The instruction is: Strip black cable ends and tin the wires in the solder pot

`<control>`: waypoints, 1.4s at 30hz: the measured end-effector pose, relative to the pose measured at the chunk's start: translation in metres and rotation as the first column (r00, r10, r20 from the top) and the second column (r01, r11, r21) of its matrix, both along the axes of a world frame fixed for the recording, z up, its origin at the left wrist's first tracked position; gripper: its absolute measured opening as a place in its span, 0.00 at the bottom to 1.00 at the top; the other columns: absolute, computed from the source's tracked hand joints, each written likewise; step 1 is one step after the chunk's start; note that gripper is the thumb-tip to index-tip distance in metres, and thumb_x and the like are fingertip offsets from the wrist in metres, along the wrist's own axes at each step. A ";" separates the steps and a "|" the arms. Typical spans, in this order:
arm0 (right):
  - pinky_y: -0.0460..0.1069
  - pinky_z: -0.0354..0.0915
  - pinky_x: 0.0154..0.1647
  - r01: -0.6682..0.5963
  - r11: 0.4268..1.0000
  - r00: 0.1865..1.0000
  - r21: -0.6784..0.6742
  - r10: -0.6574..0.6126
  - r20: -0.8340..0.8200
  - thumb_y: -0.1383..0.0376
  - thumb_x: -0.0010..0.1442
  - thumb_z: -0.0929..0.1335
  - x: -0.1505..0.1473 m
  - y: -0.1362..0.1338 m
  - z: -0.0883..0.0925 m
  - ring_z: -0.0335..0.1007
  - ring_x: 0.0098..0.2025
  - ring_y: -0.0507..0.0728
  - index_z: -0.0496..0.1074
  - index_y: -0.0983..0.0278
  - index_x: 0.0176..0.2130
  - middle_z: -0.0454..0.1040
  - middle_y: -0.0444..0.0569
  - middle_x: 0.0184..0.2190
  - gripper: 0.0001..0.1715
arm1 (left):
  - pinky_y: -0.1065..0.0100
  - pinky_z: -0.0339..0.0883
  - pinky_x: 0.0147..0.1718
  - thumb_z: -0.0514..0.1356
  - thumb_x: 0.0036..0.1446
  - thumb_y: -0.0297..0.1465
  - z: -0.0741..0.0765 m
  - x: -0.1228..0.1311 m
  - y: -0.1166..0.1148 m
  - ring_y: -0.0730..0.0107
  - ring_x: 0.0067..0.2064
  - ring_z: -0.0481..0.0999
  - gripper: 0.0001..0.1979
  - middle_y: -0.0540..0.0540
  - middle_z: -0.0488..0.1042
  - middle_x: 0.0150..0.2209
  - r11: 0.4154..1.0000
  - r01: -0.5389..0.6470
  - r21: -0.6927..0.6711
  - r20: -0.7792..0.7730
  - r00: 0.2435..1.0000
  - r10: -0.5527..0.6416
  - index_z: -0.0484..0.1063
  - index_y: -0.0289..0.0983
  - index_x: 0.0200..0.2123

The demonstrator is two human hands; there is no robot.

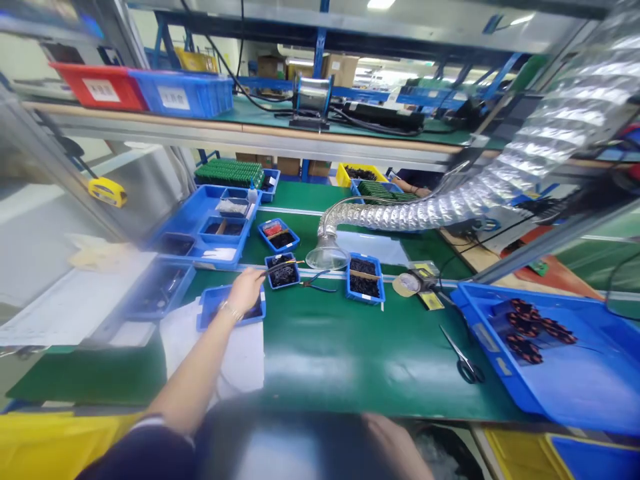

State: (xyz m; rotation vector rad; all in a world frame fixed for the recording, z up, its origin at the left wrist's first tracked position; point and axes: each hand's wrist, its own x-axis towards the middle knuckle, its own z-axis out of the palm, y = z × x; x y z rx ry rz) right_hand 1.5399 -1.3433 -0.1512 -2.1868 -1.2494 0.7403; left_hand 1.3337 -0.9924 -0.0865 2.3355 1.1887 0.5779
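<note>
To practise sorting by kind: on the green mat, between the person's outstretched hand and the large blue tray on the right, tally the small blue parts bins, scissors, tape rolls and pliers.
Small blue parts bins: 4
Scissors: 1
Tape rolls: 1
Pliers: 1
Total: 7
</note>
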 end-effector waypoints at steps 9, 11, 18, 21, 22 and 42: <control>0.48 0.64 0.27 0.188 0.841 0.571 0.508 0.328 -0.753 0.59 0.55 0.63 -0.023 0.110 0.130 0.68 0.26 0.50 0.67 0.63 0.44 0.70 0.51 0.40 0.17 | 0.76 0.41 0.15 0.50 0.54 0.41 0.092 0.015 -0.180 0.84 0.18 0.49 0.17 0.53 0.57 0.22 0.645 0.305 -0.700 0.493 0.861 0.128 0.68 0.32 0.36; 0.45 0.61 0.22 0.227 0.833 0.469 0.505 0.361 -0.806 0.59 0.53 0.65 -0.016 0.108 0.138 0.66 0.23 0.49 0.69 0.66 0.36 0.72 0.49 0.30 0.13 | 0.75 0.38 0.15 0.51 0.54 0.42 0.088 0.031 -0.210 0.85 0.17 0.46 0.17 0.54 0.55 0.21 0.614 0.294 -0.733 0.500 0.845 0.192 0.67 0.32 0.31; 0.42 0.56 0.16 0.169 0.885 0.346 0.433 0.358 -0.867 0.59 0.50 0.68 0.042 0.057 0.140 0.60 0.17 0.46 0.66 0.68 0.24 0.66 0.42 0.17 0.14 | 0.75 0.52 0.16 0.52 0.55 0.38 0.080 0.104 -0.284 0.80 0.19 0.57 0.14 0.50 0.64 0.24 0.642 0.252 -0.724 0.554 0.768 0.323 0.66 0.34 0.39; 0.42 0.54 0.15 0.166 0.881 0.306 0.444 0.382 -0.872 0.58 0.51 0.67 0.068 0.043 0.143 0.58 0.16 0.46 0.64 0.66 0.26 0.64 0.39 0.16 0.13 | 0.75 0.49 0.16 0.52 0.55 0.38 0.083 0.131 -0.304 0.82 0.17 0.55 0.15 0.50 0.65 0.24 0.692 0.209 -0.691 0.540 0.786 0.301 0.66 0.34 0.40; 0.42 0.53 0.15 0.160 0.875 0.318 0.457 0.393 -0.863 0.58 0.51 0.67 0.075 0.039 0.145 0.57 0.16 0.46 0.64 0.66 0.25 0.64 0.39 0.15 0.13 | 0.75 0.49 0.16 0.52 0.55 0.38 0.083 0.138 -0.310 0.82 0.18 0.55 0.15 0.50 0.65 0.24 0.701 0.191 -0.687 0.532 0.789 0.306 0.66 0.34 0.40; 0.44 0.47 0.18 -0.094 0.857 0.410 0.506 0.497 -0.765 0.58 0.52 0.65 0.112 0.008 0.165 0.48 0.18 0.46 0.74 0.69 0.31 0.56 0.40 0.15 0.15 | 0.73 0.56 0.20 0.52 0.55 0.36 0.086 0.163 -0.354 0.77 0.20 0.63 0.13 0.46 0.70 0.25 0.694 0.192 -0.694 0.550 0.763 0.338 0.71 0.33 0.34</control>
